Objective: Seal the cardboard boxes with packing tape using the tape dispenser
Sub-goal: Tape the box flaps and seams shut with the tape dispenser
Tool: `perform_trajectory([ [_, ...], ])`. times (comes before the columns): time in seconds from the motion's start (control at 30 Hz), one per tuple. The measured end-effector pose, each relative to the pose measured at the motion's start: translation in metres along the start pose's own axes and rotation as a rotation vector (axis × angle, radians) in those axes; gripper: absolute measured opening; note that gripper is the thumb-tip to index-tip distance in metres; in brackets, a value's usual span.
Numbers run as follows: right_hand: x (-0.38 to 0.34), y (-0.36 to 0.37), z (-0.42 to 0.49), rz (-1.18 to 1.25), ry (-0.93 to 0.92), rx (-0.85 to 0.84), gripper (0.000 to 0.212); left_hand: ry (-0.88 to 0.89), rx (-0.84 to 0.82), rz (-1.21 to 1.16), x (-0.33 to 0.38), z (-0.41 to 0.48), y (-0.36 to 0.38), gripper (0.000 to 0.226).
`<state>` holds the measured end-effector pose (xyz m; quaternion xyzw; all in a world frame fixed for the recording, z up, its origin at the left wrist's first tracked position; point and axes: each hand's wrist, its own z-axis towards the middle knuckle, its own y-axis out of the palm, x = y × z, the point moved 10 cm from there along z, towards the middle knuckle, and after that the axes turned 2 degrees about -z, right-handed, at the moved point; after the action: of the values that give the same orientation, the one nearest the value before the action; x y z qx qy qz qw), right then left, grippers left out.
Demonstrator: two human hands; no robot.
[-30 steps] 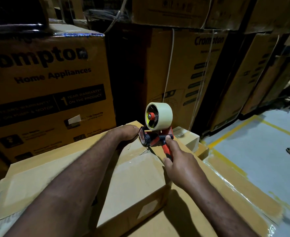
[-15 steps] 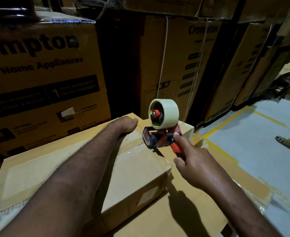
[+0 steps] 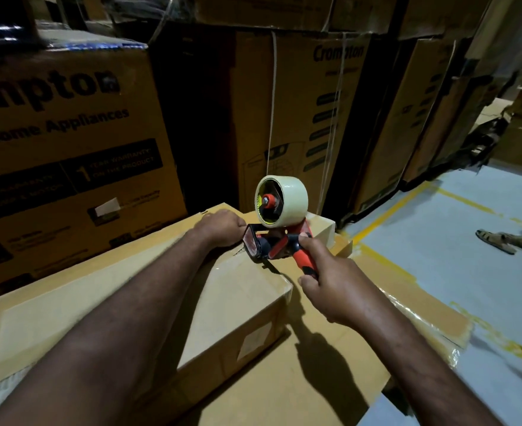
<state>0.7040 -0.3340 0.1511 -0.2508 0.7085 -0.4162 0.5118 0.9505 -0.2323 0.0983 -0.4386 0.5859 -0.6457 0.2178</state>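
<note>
A plain cardboard box point(image 3: 247, 305) lies in front of me on top of a wider flat box point(image 3: 324, 373). My right hand point(image 3: 330, 281) grips the red handle of the tape dispenser point(image 3: 276, 241), whose mouth sits at the far end of the box top. A pale roll of tape point(image 3: 282, 204) stands on the dispenser. My left hand point(image 3: 221, 227) presses down on the far edge of the box, right beside the dispenser's mouth; its fingertips are hidden over the edge. A glossy strip of tape runs along the box top.
Tall printed appliance cartons point(image 3: 69, 142) stand stacked close behind and to the left. More cartons point(image 3: 324, 118) line the back. To the right is grey floor with yellow lines point(image 3: 456, 198). A person's sandalled foot point(image 3: 499, 239) stands there at the right edge.
The dispenser has stayed at the far end of the box while my left hand has closed in beside its mouth. My view has shifted a little to the left.
</note>
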Motion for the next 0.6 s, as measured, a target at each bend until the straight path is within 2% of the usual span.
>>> perform_trajectory([
  [0.13,0.004,-0.001,-0.002,-0.024,-0.006,0.006,0.067,-0.015,-0.106,0.104,0.005,0.007,0.013,0.039],
  [0.2,0.013,-0.005,-0.011,-0.015,-0.002,0.003,0.065,-0.002,-0.162,0.205,0.008,0.011,0.02,0.048],
  [0.37,0.034,-0.007,-0.043,0.012,0.031,-0.005,0.063,-0.072,-0.179,0.243,0.006,0.014,0.026,0.051],
  [0.43,0.034,-0.008,-0.046,-0.007,0.025,0.032,0.064,-0.098,-0.104,0.264,0.014,0.008,0.017,0.05],
  [0.5,0.03,-0.008,-0.046,-0.013,0.011,0.05,0.065,-0.02,0.082,0.272,0.04,-0.005,-0.002,0.043],
  [0.53,0.029,-0.007,-0.046,0.003,0.01,0.042,0.065,0.068,0.18,0.21,0.057,-0.016,-0.009,0.037],
  [0.57,0.029,-0.006,-0.047,0.032,0.012,0.033,0.065,0.144,0.226,0.053,0.067,-0.026,-0.011,0.032],
  [0.6,0.029,-0.006,-0.047,0.062,0.016,0.026,0.065,0.179,0.193,-0.163,0.07,-0.035,-0.006,0.028],
])
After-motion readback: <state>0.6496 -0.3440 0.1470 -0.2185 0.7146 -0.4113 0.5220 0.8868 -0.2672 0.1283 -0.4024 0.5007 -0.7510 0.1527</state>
